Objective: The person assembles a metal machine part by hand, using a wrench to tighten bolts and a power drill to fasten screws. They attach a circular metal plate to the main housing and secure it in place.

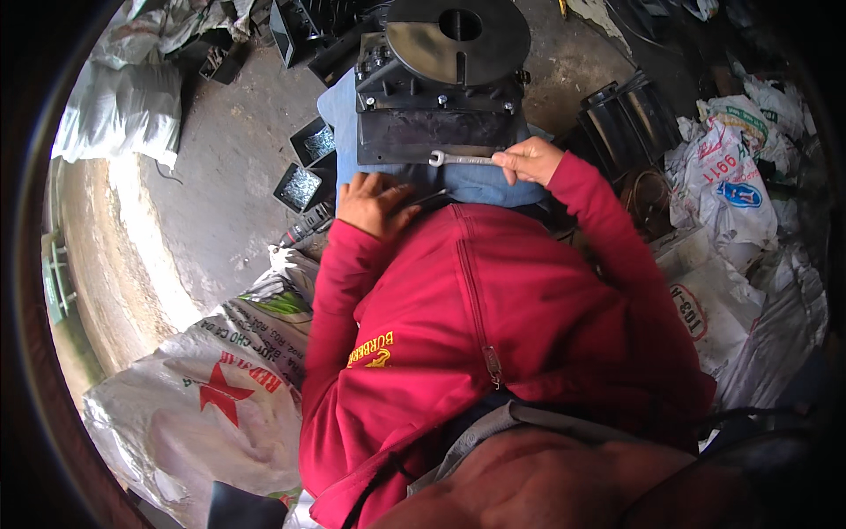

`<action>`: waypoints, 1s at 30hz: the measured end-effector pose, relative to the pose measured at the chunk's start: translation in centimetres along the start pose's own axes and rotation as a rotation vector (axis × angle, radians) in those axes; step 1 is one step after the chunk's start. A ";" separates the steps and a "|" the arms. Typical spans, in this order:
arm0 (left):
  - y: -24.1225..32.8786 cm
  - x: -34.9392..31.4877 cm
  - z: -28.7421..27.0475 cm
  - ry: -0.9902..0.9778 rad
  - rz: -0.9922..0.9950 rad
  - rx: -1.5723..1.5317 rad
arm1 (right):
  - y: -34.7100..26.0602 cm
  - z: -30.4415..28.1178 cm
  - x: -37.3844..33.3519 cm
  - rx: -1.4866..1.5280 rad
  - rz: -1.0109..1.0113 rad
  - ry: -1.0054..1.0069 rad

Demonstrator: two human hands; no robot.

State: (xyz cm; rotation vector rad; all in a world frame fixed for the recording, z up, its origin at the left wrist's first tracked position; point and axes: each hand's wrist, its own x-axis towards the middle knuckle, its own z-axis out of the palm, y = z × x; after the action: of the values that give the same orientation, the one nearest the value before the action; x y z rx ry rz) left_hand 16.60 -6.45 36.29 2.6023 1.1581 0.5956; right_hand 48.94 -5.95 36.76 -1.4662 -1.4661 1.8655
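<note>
In my right hand (531,162) a silver open-end wrench (463,160) is pinched near one end. Its open jaw points left, along the near edge of a black box-shaped machine part (432,132). That part rests across my lap and carries a round black disc (412,44) with a central hole and a slot; several bolts line its side. My left hand (374,204) lies on my lap beside the part's near left corner, fingers spread. A dark slender piece (430,199) shows by its fingertips; I cannot tell what it is or whether the hand touches it.
Two black bins (300,188) of small metal fasteners stand on the floor at left, with a power driver (304,229) below them. White sacks lie at lower left (194,423) and along the right (723,185). Black moulded parts (627,123) sit at far right.
</note>
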 end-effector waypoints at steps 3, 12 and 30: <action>1.7 3.4 -2.2 0.204 0.043 -0.121 | -0.7 1.0 0.2 0.029 -0.030 -0.051; -3.4 2.4 3.1 0.518 -0.334 -0.570 | -6.2 -1.0 -1.6 -0.899 -0.867 1.058; -8.0 7.8 -1.1 0.584 -0.450 -1.305 | -13.9 -11.1 9.8 -0.332 -0.400 0.360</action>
State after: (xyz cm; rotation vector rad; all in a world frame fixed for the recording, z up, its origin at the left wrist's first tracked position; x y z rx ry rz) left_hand 15.54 4.74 36.39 1.0587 0.9035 1.4107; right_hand 50.40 12.70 44.62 -1.4182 -1.7758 1.1012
